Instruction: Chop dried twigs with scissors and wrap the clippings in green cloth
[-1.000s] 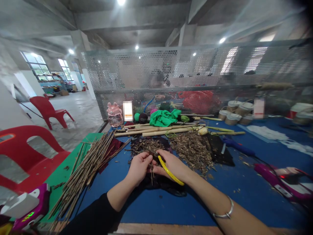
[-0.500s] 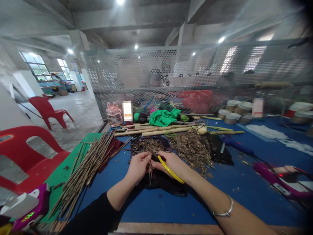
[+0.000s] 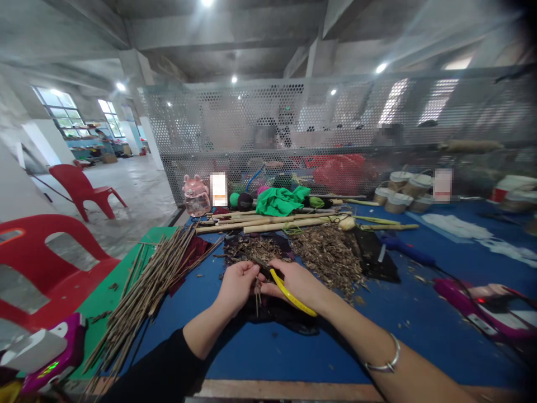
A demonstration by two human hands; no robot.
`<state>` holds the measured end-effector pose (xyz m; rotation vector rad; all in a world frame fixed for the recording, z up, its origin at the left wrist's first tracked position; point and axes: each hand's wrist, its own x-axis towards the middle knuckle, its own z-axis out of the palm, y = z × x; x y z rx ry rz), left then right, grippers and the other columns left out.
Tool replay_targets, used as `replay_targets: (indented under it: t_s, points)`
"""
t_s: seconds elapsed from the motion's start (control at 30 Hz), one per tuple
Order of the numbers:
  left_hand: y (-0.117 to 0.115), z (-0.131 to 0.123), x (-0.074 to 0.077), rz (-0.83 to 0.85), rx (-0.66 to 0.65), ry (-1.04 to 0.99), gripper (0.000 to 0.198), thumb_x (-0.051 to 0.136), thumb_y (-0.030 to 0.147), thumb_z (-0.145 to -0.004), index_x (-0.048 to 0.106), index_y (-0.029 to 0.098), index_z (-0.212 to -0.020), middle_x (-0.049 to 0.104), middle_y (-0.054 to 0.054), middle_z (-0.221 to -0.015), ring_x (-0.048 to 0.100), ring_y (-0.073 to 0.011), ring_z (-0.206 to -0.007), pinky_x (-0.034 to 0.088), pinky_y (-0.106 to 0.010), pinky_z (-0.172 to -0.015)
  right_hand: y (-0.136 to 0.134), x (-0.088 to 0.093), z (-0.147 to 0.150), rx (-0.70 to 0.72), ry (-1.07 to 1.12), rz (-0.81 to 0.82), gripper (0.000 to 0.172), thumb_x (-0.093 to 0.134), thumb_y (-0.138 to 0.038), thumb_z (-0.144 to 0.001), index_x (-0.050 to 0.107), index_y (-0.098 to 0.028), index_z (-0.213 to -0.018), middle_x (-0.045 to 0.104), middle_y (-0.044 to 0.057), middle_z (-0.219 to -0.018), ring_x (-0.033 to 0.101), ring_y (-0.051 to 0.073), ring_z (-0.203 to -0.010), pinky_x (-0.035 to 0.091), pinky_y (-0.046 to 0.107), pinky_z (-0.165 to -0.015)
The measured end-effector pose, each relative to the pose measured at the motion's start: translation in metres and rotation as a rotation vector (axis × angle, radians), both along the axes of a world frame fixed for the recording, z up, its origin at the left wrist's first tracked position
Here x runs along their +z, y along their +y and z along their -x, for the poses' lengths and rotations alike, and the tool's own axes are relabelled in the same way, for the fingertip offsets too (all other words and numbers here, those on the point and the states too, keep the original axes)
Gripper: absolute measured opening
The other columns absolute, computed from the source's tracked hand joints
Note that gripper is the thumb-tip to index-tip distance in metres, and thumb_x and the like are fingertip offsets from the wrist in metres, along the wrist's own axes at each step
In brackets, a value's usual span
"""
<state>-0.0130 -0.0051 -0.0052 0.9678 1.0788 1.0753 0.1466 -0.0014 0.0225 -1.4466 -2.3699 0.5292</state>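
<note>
My left hand [image 3: 237,286] is closed around a small bunch of thin brown twigs [image 3: 257,294] whose ends hang down between the hands. My right hand [image 3: 297,282] is closed on a yellow-handled cutter [image 3: 291,295], its jaws hidden at the twigs. Both hands meet over a dark cloth [image 3: 277,310] on the blue table [image 3: 293,352]. Just beyond them lie two heaps of chopped twig bits [image 3: 331,257].
A long bundle of thin sticks [image 3: 145,294] lies at the left over a green mat [image 3: 104,296]. Bamboo poles [image 3: 268,223], a green cloth [image 3: 281,201], a pink bottle [image 3: 196,197] and tubs [image 3: 398,197] sit at the back. A purple tool [image 3: 482,313] lies right. Red chairs [image 3: 50,268] stand left.
The hands have shifted slightly away from me and the hanging twig ends moved with them. Nothing else has changed.
</note>
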Motion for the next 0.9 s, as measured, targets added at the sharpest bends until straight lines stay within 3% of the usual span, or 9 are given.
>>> replay_targets:
  t_s: [0.3,0.47,0.53,0.63,0.77,0.9]
  points:
    - [0.000,0.000,0.001,0.033,-0.037,0.057,0.032,0.064,0.043,-0.063,0.053,0.013,-0.063,0.058,0.001,-0.055,0.047,-0.0050,-0.041,0.038,-0.017,-0.043,0.004,-0.009,-0.003,0.004,0.014,0.021,0.049,0.048,-0.065,-0.071,0.062,-0.020,-0.087,0.061,0.004,-0.067,0.052,0.015,-0.057,0.028,0.021,-0.049]
    - [0.000,0.000,0.001,0.020,-0.062,0.047,0.032,0.063,0.042,-0.065,0.055,0.012,-0.075,0.059,0.000,-0.058,0.052,-0.0066,-0.045,0.039,-0.018,-0.044,0.013,-0.012,-0.005,-0.025,0.115,0.012,0.036,0.052,-0.052,-0.074,0.059,-0.017,-0.069,0.057,0.001,-0.060,0.048,0.012,-0.053,0.030,0.021,-0.049]
    - [-0.001,0.000,0.001,-0.023,-0.056,0.039,0.041,0.063,0.040,-0.067,0.053,0.012,-0.095,0.059,0.001,-0.059,0.052,-0.0075,-0.044,0.039,-0.018,-0.044,0.017,-0.014,-0.005,-0.066,0.263,-0.019,0.030,0.056,-0.046,-0.072,0.058,-0.017,-0.075,0.056,0.001,-0.062,0.048,0.012,-0.055,0.033,0.022,-0.051]
    - [-0.005,-0.002,0.002,-0.116,-0.099,0.042,0.067,0.062,0.036,-0.070,0.032,0.016,-0.126,0.061,0.002,-0.060,0.053,-0.0091,-0.043,0.041,-0.020,-0.044,0.019,-0.014,-0.003,-0.117,0.621,0.075,0.035,0.063,-0.041,-0.066,0.054,-0.016,-0.090,0.054,-0.002,-0.065,0.048,0.011,-0.054,0.038,0.022,-0.052]
    - [-0.009,-0.005,0.003,-0.151,-0.167,0.031,0.078,0.061,0.035,-0.071,0.019,0.018,-0.134,0.060,0.004,-0.059,0.052,-0.0096,-0.042,0.042,-0.021,-0.044,0.014,-0.013,0.004,-0.110,0.942,0.370,0.042,0.062,-0.035,-0.066,0.045,-0.020,-0.100,0.050,-0.007,-0.058,0.044,0.008,-0.041,0.035,0.020,-0.039]
    - [-0.010,-0.006,0.005,-0.147,-0.174,0.012,0.082,0.062,0.037,-0.070,0.018,0.017,-0.136,0.060,0.003,-0.058,0.052,-0.0094,-0.042,0.042,-0.022,-0.045,0.010,-0.012,0.009,-0.052,1.037,0.406,0.042,0.063,-0.029,-0.065,0.044,-0.020,-0.101,0.051,-0.006,-0.062,0.048,0.008,-0.044,0.038,0.020,-0.039]
